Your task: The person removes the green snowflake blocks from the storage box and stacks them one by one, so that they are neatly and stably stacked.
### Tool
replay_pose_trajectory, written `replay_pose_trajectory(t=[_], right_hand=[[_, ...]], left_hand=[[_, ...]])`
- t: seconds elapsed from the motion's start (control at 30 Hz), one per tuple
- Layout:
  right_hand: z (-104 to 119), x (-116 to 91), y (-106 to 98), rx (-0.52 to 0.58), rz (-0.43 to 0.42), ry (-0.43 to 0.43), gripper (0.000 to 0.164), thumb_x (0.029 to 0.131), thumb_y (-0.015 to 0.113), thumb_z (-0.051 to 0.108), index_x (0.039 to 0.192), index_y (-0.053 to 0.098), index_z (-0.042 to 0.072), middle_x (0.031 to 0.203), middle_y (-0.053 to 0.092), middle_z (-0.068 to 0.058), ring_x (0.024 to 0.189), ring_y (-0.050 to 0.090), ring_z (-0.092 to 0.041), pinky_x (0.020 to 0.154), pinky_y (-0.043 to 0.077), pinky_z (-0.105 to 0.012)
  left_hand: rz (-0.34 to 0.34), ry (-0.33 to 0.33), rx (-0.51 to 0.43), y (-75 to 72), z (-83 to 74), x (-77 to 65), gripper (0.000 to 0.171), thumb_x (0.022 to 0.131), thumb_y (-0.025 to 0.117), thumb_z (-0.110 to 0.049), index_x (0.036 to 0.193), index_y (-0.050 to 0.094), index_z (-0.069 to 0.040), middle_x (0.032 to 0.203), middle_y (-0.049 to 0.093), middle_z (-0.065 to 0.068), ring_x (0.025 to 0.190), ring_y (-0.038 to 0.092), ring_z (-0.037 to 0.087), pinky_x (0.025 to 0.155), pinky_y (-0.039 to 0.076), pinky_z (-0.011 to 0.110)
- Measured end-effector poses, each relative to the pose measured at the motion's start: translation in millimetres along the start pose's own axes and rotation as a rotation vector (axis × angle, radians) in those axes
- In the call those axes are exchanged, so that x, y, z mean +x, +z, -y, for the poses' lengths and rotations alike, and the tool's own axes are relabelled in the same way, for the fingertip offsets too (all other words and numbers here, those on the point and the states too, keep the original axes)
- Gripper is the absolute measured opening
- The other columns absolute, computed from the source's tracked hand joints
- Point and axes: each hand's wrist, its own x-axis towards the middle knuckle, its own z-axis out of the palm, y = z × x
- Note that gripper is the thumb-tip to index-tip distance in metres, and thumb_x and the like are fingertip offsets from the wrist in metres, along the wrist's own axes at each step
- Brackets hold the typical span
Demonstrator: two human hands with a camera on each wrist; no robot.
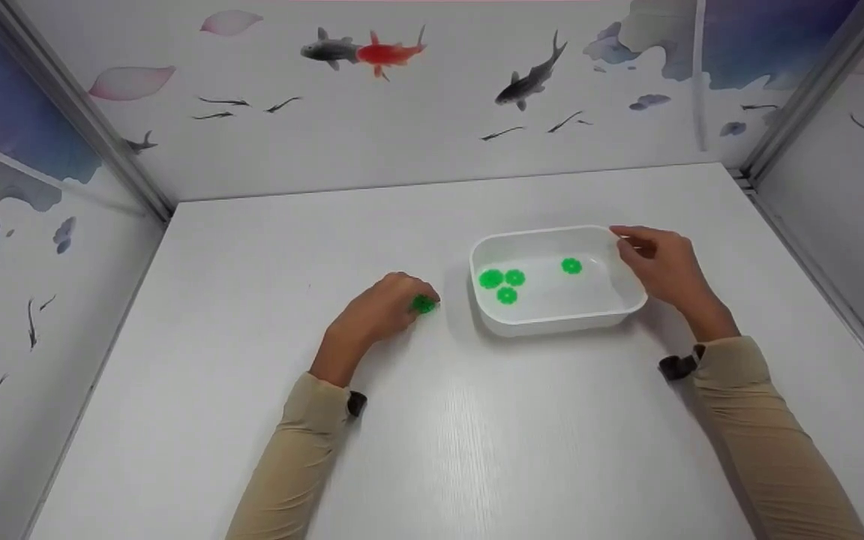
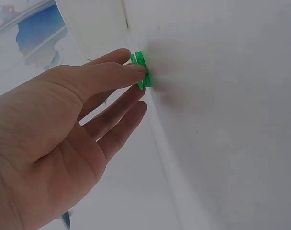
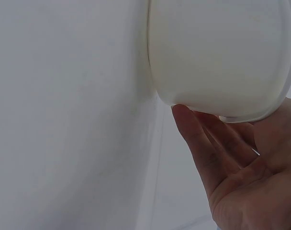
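My left hand (image 1: 389, 306) pinches a green flower-shaped plastic piece (image 1: 423, 304) between thumb and fingers, low over the table left of a white rectangular tub (image 1: 559, 325). In the left wrist view the held green piece (image 2: 143, 72) stands on edge and shows layered discs; whether it is one piece or two stacked, I cannot tell. My right hand (image 1: 668, 270) grips the tub's right end at the rim. From the right wrist, the fingers (image 3: 198, 148) curve against the tub's outer wall (image 3: 217, 52). Inside the tub, green pieces (image 1: 507, 295) cluster at the left, with another green piece (image 1: 571, 266) farther right.
The white table (image 1: 252, 315) has walls at the back and both sides. Fish and petals are printed on the back wall (image 1: 432, 135). Dark wrist devices (image 1: 678, 367) show at both sleeves.
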Motion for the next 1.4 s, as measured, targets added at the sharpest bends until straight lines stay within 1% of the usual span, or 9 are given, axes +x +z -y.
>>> replay_pose_trajectory(t=[0.1, 0.27, 0.63, 0.9, 1.0, 1.07, 1.17, 1.3, 1.4], right_hand=[[0.4, -0.5, -0.1, 0.007, -0.005, -0.004, 0.042, 0.111, 0.059, 0.032, 0.150, 0.067, 0.016, 0.135, 0.074, -0.021, 0.119, 0.073, -0.036, 0.081, 0.043, -0.001], [0.5, 0.2, -0.5, 0.009, 0.000, -0.005, 0.043, 0.111, 0.059, 0.033, 0.150, 0.066, 0.017, 0.136, 0.073, -0.022, 0.120, 0.072, -0.037, 0.081, 0.042, -0.001], [1.7, 0.6, -0.9, -0.002, 0.005, 0.003, 0.044, 0.111, 0.059, 0.034, 0.151, 0.066, 0.016, 0.137, 0.073, -0.022, 0.122, 0.072, -0.038, 0.082, 0.042, -0.001], [1.2, 0.3, -0.4, -0.001, 0.004, -0.004, 0.043, 0.112, 0.059, 0.034, 0.151, 0.065, 0.016, 0.137, 0.072, -0.023, 0.121, 0.072, -0.039, 0.081, 0.042, -0.001], [0.4, 0.2, 0.0, 0.003, 0.000, -0.002, 0.043, 0.112, 0.059, 0.033, 0.151, 0.066, 0.016, 0.138, 0.072, -0.023, 0.121, 0.072, -0.038, 0.081, 0.042, -0.001], [0.4, 0.2, 0.1, 0.006, -0.001, 0.002, 0.043, 0.111, 0.059, 0.033, 0.150, 0.066, 0.016, 0.138, 0.072, -0.023, 0.121, 0.072, -0.038, 0.081, 0.042, -0.001], [0.5, 1.0, 0.2, 0.010, -0.003, 0.005, 0.044, 0.111, 0.059, 0.034, 0.150, 0.066, 0.016, 0.138, 0.072, -0.023, 0.121, 0.071, -0.038, 0.081, 0.043, -0.002], [0.7, 1.6, 0.0, 0.000, 0.001, 0.006, 0.044, 0.111, 0.060, 0.034, 0.151, 0.066, 0.016, 0.139, 0.071, -0.023, 0.120, 0.070, -0.037, 0.081, 0.042, -0.003], [0.3, 1.4, -0.2, -0.006, 0.007, 0.014, 0.044, 0.111, 0.060, 0.034, 0.151, 0.065, 0.016, 0.139, 0.071, -0.023, 0.121, 0.070, -0.037, 0.081, 0.043, -0.003]], left_hand=[[-0.001, 0.004, 0.002, 0.4, 0.0, -0.7, 0.035, 0.100, 0.068, 0.009, 0.128, 0.079, -0.008, 0.133, 0.077, 0.008, 0.132, 0.066, 0.028, 0.116, 0.054, 0.044], [-0.010, 0.003, 0.010, 1.1, -0.5, -1.8, 0.034, 0.100, 0.069, 0.007, 0.129, 0.079, -0.008, 0.134, 0.077, 0.008, 0.133, 0.065, 0.028, 0.117, 0.053, 0.044], [-0.007, -0.028, 0.004, 1.0, -1.4, -1.4, 0.035, 0.101, 0.069, 0.006, 0.130, 0.079, -0.010, 0.136, 0.076, 0.007, 0.135, 0.064, 0.027, 0.120, 0.051, 0.043], [-0.009, -0.050, 0.029, 0.0, -5.1, -2.1, 0.037, 0.102, 0.070, 0.001, 0.136, 0.076, -0.012, 0.143, 0.073, 0.005, 0.142, 0.061, 0.026, 0.124, 0.048, 0.043], [-0.023, -0.030, 0.033, -1.5, -7.6, -2.8, 0.036, 0.102, 0.072, -0.003, 0.137, 0.075, -0.012, 0.144, 0.071, 0.006, 0.144, 0.060, 0.027, 0.124, 0.048, 0.044], [-0.050, 0.005, 0.044, -2.6, -10.2, -2.5, 0.037, 0.102, 0.074, -0.005, 0.139, 0.073, -0.011, 0.145, 0.071, 0.007, 0.143, 0.060, 0.028, 0.123, 0.049, 0.044], [-0.125, 0.063, 0.070, -3.8, -16.7, -0.5, 0.041, 0.102, 0.075, -0.008, 0.142, 0.070, -0.011, 0.146, 0.070, 0.008, 0.142, 0.061, 0.027, 0.120, 0.051, 0.042], [-0.238, 0.129, 0.104, -3.9, -29.5, 5.4, 0.043, 0.103, 0.075, -0.012, 0.145, 0.067, -0.013, 0.145, 0.070, 0.006, 0.140, 0.063, 0.024, 0.117, 0.054, 0.038], [-0.288, 0.168, 0.108, -2.7, -39.3, 10.1, 0.043, 0.104, 0.074, -0.014, 0.146, 0.065, -0.014, 0.145, 0.070, 0.005, 0.139, 0.064, 0.022, 0.116, 0.055, 0.036]])
